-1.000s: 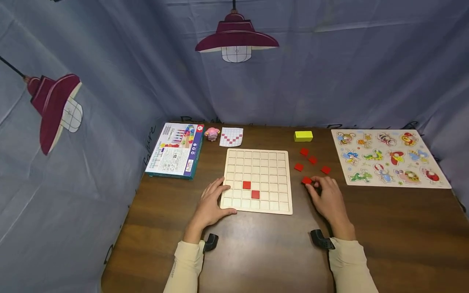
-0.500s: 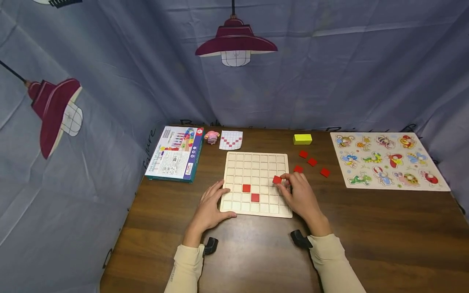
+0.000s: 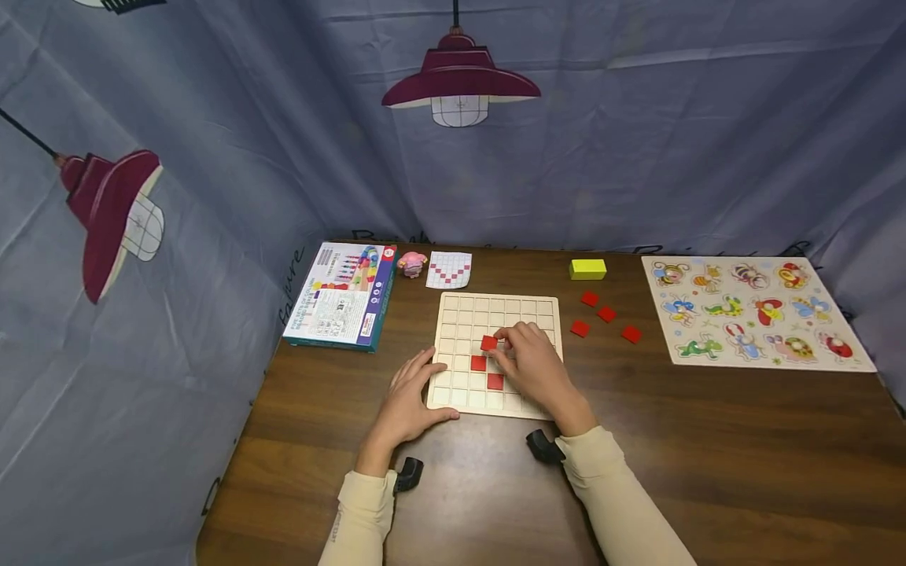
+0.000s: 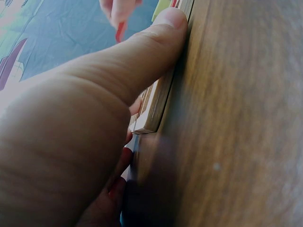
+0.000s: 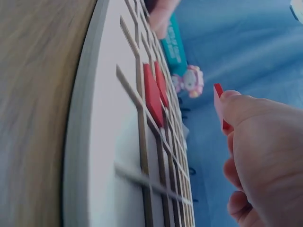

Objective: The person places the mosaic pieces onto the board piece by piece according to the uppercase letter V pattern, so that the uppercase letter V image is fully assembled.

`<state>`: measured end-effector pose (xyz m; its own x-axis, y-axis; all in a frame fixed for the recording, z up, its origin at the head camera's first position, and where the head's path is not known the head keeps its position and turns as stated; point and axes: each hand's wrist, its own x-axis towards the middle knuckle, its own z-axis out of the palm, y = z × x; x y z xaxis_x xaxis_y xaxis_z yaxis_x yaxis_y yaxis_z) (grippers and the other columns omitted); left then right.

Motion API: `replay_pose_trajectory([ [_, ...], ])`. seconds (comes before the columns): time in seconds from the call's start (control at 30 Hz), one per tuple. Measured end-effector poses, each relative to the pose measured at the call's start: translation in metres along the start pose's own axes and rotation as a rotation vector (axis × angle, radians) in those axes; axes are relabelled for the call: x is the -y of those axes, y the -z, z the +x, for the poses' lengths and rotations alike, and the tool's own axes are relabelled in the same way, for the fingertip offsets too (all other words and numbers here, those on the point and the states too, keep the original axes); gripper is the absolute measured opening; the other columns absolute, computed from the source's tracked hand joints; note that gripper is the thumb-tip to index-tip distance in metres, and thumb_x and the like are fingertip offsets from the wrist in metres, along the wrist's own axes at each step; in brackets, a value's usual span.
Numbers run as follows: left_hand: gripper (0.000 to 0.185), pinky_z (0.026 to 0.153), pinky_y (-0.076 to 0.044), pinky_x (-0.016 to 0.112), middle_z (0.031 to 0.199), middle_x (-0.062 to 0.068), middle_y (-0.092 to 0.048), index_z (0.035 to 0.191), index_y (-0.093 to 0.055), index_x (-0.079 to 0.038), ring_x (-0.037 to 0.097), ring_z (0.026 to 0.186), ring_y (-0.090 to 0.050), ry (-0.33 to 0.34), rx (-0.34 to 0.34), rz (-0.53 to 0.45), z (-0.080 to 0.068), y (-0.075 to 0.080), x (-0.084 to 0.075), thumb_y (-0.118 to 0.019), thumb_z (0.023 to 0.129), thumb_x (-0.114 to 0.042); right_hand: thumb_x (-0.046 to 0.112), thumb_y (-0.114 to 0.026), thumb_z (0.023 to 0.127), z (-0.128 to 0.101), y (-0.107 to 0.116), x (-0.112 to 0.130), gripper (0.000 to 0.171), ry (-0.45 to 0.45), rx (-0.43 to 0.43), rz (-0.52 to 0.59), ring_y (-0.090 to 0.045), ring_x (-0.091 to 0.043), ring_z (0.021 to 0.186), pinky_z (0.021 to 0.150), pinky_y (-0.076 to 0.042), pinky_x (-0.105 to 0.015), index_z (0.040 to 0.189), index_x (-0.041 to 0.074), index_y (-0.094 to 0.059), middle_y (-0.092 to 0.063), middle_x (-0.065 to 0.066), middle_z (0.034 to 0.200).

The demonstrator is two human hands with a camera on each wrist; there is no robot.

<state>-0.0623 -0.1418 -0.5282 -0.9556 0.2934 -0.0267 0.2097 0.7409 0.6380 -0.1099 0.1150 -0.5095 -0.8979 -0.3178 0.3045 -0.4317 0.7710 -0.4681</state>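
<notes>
Far left of my hands: a game box (image 3: 341, 293) lies flat near the table's left edge, well apart from my left hand.
Beyond my left hand: a small pink figure (image 3: 411, 263) and a pattern card (image 3: 449, 269) sit side by side at the table's far edge, past the board.
My left hand (image 3: 409, 398): fingers straight and relaxed, resting on the table, fingertips on the wooden grid board's (image 3: 469, 313) near left corner. It holds nothing.
Left wrist view only: my thumb (image 4: 142, 56) presses flat along the board's edge (image 4: 160, 97), which the head view does not make plain.
Between my hands: two red tiles (image 3: 486, 372) already lie in grid cells, touching corner to corner.
My right hand (image 3: 529, 363): over the middle of the board, fingertips pinching one red tile (image 3: 488, 343), just beyond the two placed tiles.
Right wrist view only: the held tile (image 5: 218, 109) stands on edge, clear above the board surface (image 5: 106, 123), not yet in a cell; the head view cannot show that gap.
Right of my right hand: four loose red tiles (image 3: 605, 314) and a yellow block (image 3: 587, 269) on bare table.
Far right: an insect puzzle board (image 3: 754, 312) reaches close to the table's right edge.
Open room: bare wood (image 3: 722, 456) lies in front of the board and to my right.
</notes>
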Motion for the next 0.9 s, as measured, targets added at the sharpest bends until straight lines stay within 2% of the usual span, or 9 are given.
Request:
replay_pose_trajectory([
  [0.2,0.082,0.127,-0.021,0.056,0.167,0.002,-0.032,0.140,-0.058,-0.017,0.029,0.156,-0.026,0.007,0.014,0.015,-0.001,0.001,0.002,-0.089,0.072,-0.052,0.030,-0.073,0.095,0.015,-0.017,0.012,0.029,-0.005,0.102,-0.046,-0.051,-0.020,0.087,0.084,-0.046,-0.037,0.113,0.008,-0.068,-0.062,-0.002,0.093],
  [0.4,0.081,0.127,-0.022,0.056,0.167,0.004,-0.034,0.139,-0.059,-0.016,0.030,0.156,-0.027,-0.009,0.004,0.011,0.001,0.001,0.001,-0.090,0.073,-0.050,0.032,-0.072,0.096,0.025,-0.026,0.016,0.029,-0.027,0.152,-0.069,-0.051,-0.019,0.087,0.084,-0.046,-0.037,0.114,0.009,-0.070,-0.062,-0.001,0.093],
  [0.9,0.080,0.128,-0.022,0.055,0.166,0.003,-0.035,0.139,-0.060,-0.017,0.029,0.156,-0.028,-0.018,0.006,0.012,0.002,0.000,0.002,-0.090,0.072,-0.049,0.032,-0.073,0.095,0.035,-0.031,0.024,0.023,-0.035,0.172,-0.142,-0.051,-0.017,0.081,0.076,-0.044,-0.037,0.106,0.012,-0.074,-0.059,0.003,0.082],
])
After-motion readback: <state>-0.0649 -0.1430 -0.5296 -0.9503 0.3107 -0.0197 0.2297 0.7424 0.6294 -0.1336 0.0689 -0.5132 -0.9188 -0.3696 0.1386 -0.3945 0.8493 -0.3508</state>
